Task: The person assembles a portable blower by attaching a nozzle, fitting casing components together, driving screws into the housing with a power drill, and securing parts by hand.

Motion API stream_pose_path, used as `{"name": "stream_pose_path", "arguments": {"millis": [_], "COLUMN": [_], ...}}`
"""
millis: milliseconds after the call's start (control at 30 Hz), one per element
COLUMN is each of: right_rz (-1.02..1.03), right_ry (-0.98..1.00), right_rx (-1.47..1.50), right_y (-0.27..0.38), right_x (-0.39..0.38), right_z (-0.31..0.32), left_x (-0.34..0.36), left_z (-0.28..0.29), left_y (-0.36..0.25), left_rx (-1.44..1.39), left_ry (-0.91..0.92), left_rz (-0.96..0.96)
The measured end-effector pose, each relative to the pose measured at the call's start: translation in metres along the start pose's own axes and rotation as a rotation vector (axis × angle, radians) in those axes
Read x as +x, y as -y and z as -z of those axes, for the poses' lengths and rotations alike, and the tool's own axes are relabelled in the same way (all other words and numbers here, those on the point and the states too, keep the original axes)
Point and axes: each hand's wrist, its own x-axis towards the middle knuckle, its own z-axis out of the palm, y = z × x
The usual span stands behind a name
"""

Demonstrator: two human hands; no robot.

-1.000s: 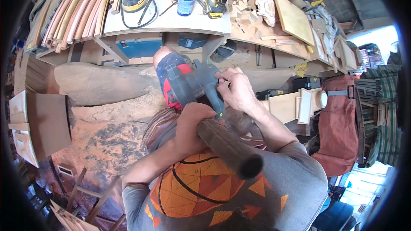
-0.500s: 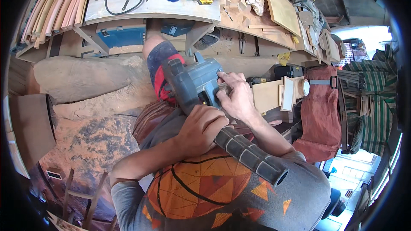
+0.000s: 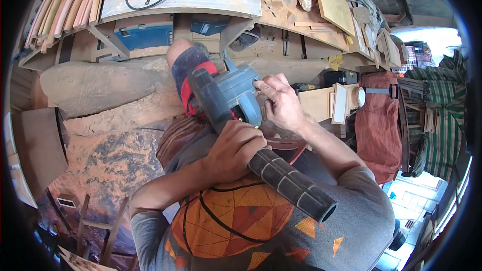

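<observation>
**Blower Handling**

Your grey-blue plastic blower [image 3: 215, 99] sits at centre, its ribbed black tube [image 3: 293, 183] toward 5 o'clock. Left grip [image 3: 236, 148]: clamped on the tube's base. Right grip [image 3: 281, 103]: at the blower's 3 o'clock edge; closure cannot be told. Likely stiff, body-heavy; support the body.

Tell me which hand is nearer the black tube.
The left hand, curled at the upper end of the tube; the right hand is farther off, beside the tool's body.
</observation>
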Motion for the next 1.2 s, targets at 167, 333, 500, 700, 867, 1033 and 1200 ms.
{"name": "stream_pose_path", "arguments": {"millis": [167,333,500,700,867,1033,1200], "right_rz": [0.163,-0.164,-0.297,-0.353,-0.321,-0.433,-0.318], "right_ry": [0.064,-0.374,-0.766,-0.978,-1.069,-0.911,-0.713], "right_rx": [0.022,0.361,0.296,0.782,0.738,0.517,0.687], "right_y": [-0.03,-0.1,-0.177,-0.237,-0.24,-0.258,-0.159], "right_x": [0.012,0.079,0.229,0.334,0.349,0.271,0.125], "right_z": [0.01,0.001,-0.042,-0.055,-0.056,-0.001,0.104], "left_x": [-0.002,0.009,-0.007,-0.007,-0.02,-0.023,-0.006], "left_z": [0.008,0.019,0.018,0.029,0.03,0.037,0.04], "left_y": [-0.008,-0.006,-0.017,-0.027,-0.022,-0.015,-0.002], "left_rx": [0.051,0.04,0.114,0.354,0.261,0.218,0.201], "left_ry": [-0.012,-0.182,-0.421,-0.299,-0.454,-0.367,-0.131], "left_rz": [0.069,0.222,0.308,0.366,0.349,0.315,0.161]}}
